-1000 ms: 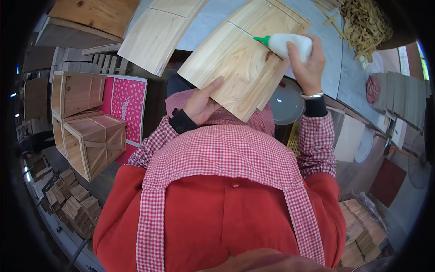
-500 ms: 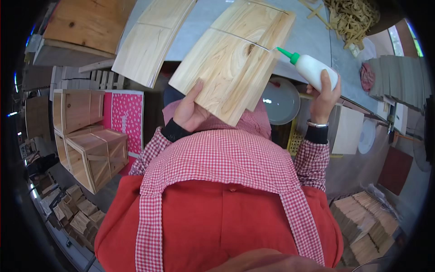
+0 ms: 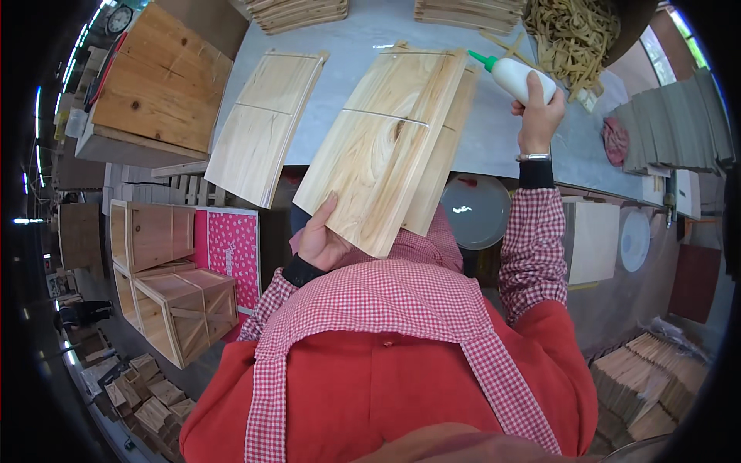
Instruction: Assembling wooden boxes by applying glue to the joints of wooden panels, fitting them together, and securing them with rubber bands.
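Observation:
A pale wooden board (image 3: 370, 166), with a groove across its middle and another near its far end, slants from my body onto the table. My left hand (image 3: 320, 241) grips its near left edge, thumb on top. Under its right side shows another wooden board (image 3: 438, 166). My right hand (image 3: 540, 116) is wrapped round a white squeeze glue bottle (image 3: 519, 79) with a green nozzle. The nozzle tip points left, close to the board's far right corner; whether it touches cannot be made out. A similar grooved board (image 3: 262, 116) lies to the left.
Stacked wooden pieces (image 3: 297, 11) stand at the table's far side. A heap of tan strips (image 3: 575, 38), a pink cloth (image 3: 615, 141) and grey stacked sheets (image 3: 671, 127) are at the right. Below the table edge sits a round basin (image 3: 475, 216); wooden crates (image 3: 185, 309) stand left.
The glue bottle in my right hand has moved from the right end of the middle groove to the board's far right corner. My left hand still holds the board; the view has shifted.

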`<control>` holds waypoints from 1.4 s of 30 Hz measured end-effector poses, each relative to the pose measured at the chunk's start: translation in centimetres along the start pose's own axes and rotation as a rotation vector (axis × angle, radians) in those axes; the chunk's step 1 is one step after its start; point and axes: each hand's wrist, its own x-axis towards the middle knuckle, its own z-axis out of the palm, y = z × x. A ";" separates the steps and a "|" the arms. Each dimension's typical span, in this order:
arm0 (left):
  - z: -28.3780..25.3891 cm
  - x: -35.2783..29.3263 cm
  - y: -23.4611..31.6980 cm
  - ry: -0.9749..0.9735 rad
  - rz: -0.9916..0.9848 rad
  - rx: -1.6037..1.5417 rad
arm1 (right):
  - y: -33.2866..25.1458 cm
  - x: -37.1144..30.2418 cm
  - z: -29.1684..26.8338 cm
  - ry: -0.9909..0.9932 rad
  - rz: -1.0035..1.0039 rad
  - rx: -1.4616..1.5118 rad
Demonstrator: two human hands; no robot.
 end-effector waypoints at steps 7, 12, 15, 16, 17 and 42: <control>-0.4 0.1 0.1 0.007 0.027 0.011 | -0.7 -0.5 -0.5 -0.086 0.003 -0.158; -0.9 0.6 0.3 -0.029 0.029 -0.004 | -2.7 -4.1 -1.7 -0.245 0.033 -0.110; -0.1 0.9 0.9 -0.049 0.025 0.014 | -3.5 -6.2 -2.3 -0.302 0.046 -0.108; 0.1 1.0 1.1 -0.065 0.026 -0.007 | -3.7 -6.9 -2.5 -0.328 0.054 -0.106; 0.2 1.2 1.3 -0.081 0.027 -0.028 | -4.1 -7.6 -2.5 -0.338 0.064 -0.110; 0.8 5.5 5.7 -0.163 0.194 -0.034 | -6.5 -15.0 -2.0 -0.632 -0.052 -0.178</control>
